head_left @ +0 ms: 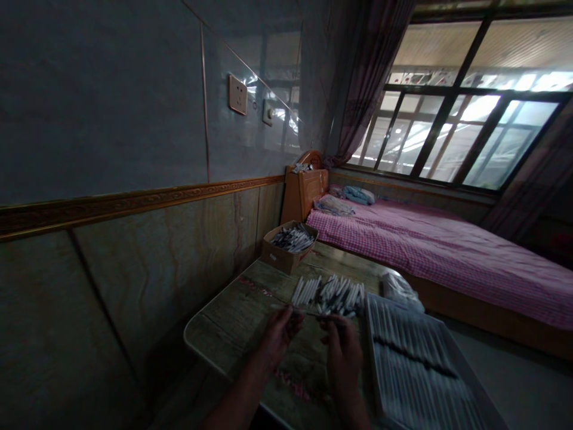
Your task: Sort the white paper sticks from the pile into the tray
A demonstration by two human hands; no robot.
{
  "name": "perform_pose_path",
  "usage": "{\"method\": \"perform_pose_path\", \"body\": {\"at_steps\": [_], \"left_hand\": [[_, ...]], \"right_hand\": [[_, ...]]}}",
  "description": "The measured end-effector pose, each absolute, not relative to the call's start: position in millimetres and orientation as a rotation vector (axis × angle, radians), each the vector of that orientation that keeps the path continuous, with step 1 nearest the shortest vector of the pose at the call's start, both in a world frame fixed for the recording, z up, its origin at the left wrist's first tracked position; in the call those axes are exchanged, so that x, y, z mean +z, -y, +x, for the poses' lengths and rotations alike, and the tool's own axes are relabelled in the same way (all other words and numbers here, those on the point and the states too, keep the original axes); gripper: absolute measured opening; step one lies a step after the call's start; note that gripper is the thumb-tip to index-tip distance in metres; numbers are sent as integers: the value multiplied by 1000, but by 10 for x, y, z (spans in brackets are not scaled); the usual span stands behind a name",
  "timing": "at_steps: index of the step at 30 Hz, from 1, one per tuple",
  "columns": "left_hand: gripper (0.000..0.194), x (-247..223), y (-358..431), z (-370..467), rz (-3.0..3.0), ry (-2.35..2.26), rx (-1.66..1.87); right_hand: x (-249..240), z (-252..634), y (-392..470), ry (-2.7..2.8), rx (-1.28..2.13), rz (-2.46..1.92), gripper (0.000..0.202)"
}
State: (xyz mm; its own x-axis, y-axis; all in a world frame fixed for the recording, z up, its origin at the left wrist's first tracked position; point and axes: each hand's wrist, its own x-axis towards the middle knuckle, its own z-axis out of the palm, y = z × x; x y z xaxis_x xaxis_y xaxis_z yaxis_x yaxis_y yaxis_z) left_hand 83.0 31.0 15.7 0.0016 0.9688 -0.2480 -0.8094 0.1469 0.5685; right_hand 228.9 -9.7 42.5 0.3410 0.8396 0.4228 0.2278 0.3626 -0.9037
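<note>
With left hand [280, 333] and right hand [342, 347] apart, pinching slim, dark, pen-like stick [323, 317]; looks light, stiff, perhaps slippery; best held near ends.

Smooth, plastic-looking white sticks [305, 291], matt cardboard box [278, 257], crinkled plastic bag [400, 289], glossy wall tiles [268, 74], cloth bedspread [380, 239].

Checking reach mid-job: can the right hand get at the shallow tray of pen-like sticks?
Probably yes: the tray lies just beside the right hand with nothing visible between them, though that hand seems busy with a thin stick.
</note>
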Motion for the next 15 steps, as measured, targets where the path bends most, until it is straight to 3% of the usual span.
{"method": "perform_pose_path", "body": {"at_steps": [15], "left_hand": [[7, 154, -308, 833, 309, -693, 1366]], "right_hand": [[412, 2278, 165, 1083, 573, -1227, 36]]}}
